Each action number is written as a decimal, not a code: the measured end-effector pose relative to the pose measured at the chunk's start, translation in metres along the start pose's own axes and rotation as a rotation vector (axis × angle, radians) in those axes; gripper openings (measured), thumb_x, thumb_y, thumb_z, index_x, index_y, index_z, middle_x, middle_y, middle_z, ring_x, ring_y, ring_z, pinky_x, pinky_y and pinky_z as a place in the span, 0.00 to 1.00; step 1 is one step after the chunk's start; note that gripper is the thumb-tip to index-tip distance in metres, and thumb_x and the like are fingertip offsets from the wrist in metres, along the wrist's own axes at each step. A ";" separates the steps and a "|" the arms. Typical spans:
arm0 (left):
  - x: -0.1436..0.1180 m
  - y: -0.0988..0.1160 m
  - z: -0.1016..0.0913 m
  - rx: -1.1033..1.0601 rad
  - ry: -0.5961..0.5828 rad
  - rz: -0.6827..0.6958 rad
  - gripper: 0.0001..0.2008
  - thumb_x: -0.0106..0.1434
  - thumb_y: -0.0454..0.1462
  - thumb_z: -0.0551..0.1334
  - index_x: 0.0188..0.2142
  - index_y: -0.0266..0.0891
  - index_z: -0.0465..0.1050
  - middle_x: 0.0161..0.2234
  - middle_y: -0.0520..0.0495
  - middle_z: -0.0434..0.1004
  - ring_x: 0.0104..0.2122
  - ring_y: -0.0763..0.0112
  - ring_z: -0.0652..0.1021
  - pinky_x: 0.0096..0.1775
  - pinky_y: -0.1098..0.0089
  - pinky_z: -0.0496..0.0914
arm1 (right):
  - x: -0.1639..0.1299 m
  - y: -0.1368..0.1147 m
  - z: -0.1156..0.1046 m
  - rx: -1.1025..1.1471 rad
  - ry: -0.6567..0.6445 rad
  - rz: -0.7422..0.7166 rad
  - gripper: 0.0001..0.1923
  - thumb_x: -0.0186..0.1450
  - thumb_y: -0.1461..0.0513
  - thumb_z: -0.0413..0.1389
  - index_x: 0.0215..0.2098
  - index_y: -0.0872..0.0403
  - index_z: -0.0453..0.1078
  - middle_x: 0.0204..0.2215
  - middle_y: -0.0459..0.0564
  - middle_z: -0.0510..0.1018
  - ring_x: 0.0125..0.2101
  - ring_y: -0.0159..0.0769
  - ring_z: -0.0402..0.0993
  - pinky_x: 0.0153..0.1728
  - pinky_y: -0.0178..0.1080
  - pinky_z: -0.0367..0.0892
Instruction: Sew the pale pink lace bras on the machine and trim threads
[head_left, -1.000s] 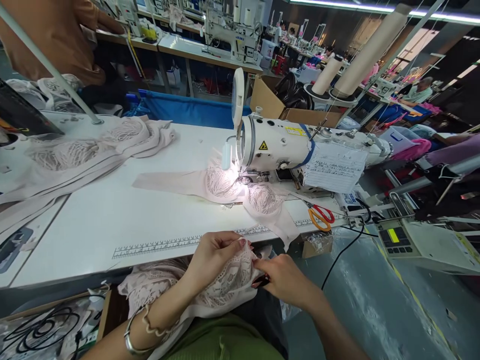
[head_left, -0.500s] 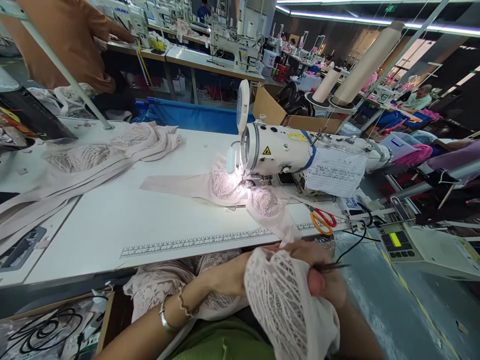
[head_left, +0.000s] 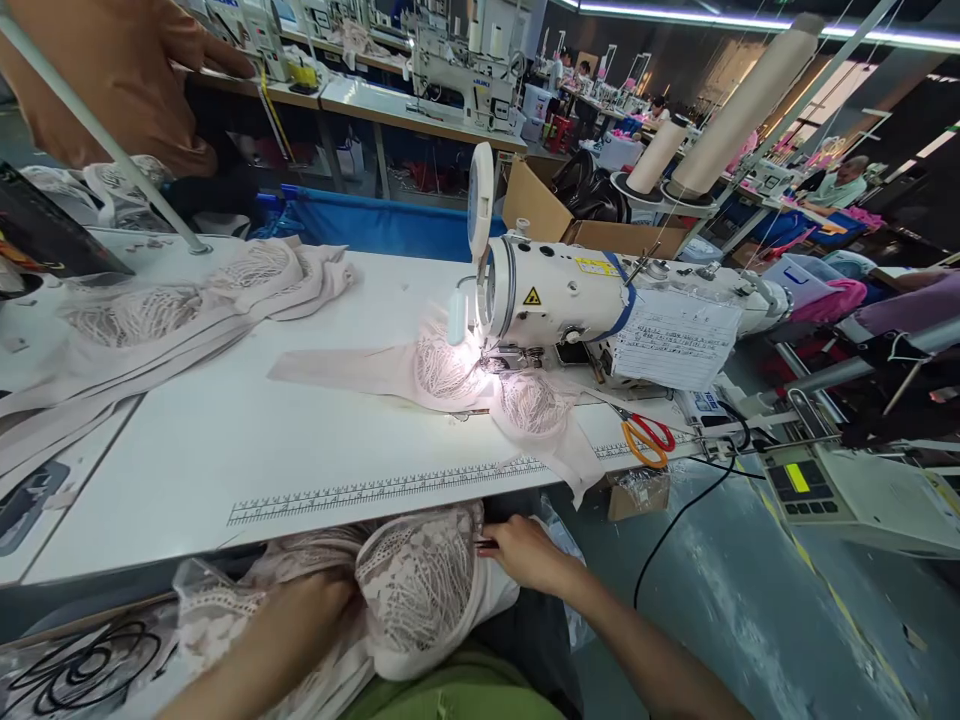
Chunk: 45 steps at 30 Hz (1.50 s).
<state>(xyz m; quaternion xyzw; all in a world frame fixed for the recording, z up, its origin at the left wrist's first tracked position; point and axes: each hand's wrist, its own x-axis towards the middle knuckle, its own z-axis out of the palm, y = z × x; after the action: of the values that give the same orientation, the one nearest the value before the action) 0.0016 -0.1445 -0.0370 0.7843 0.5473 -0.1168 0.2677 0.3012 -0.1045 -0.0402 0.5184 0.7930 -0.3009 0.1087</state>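
Observation:
In my lap lies a pale pink lace bra (head_left: 424, 580), one moulded cup facing up. My right hand (head_left: 529, 555) is closed at the cup's right edge, with a slim dark pointed tool (head_left: 487, 544) between its fingers; its exact kind is unclear. My left hand (head_left: 326, 605) reaches into the lace pieces left of the cup, its fingers hidden by fabric. Another lace bra (head_left: 532, 405) lies on the sewing table (head_left: 315, 455), partly beneath the needle area of the lit sewing machine (head_left: 559, 290).
More lace bras (head_left: 172, 310) lie at the table's left. Orange and red-handled scissors (head_left: 645, 440) rest near its right end, above a printed ruler (head_left: 390, 490). Thread cones (head_left: 742, 110) stand behind the machine. A co-worker in a brown top (head_left: 97, 80) is at the upper left.
The lace bra in my hands has moved left and down into my lap. My right hand has shifted left with the tool, and my left hand has drawn back left into the fabric.

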 end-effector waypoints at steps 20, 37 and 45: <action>0.208 0.043 -0.134 0.433 0.455 0.788 0.12 0.66 0.24 0.52 0.39 0.30 0.75 0.35 0.39 0.75 0.36 0.59 0.73 0.38 0.62 0.69 | 0.091 0.070 -0.148 -0.291 0.725 0.127 0.14 0.68 0.59 0.55 0.48 0.53 0.77 0.39 0.57 0.83 0.40 0.48 0.78 0.38 0.41 0.69; 0.204 0.046 -0.115 0.451 0.705 0.614 0.19 0.67 0.24 0.50 0.56 0.28 0.65 0.51 0.33 0.74 0.43 0.54 0.74 0.35 0.62 0.63 | 0.105 0.092 -0.148 -0.277 0.514 -0.225 0.31 0.61 0.72 0.51 0.58 0.44 0.73 0.48 0.46 0.82 0.49 0.40 0.77 0.49 0.39 0.72; 0.213 0.033 -0.121 0.383 0.694 0.620 0.19 0.65 0.22 0.53 0.53 0.34 0.69 0.55 0.37 0.75 0.43 0.58 0.74 0.38 0.62 0.61 | 0.108 0.096 -0.137 -0.192 0.468 -0.292 0.42 0.55 0.76 0.45 0.64 0.45 0.67 0.47 0.47 0.81 0.46 0.38 0.77 0.47 0.39 0.74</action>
<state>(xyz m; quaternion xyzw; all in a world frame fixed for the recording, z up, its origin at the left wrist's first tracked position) 0.0986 0.0828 -0.0285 0.9377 0.3139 0.1378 -0.0565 0.3583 0.0851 -0.0184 0.4412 0.8878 -0.1090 -0.0730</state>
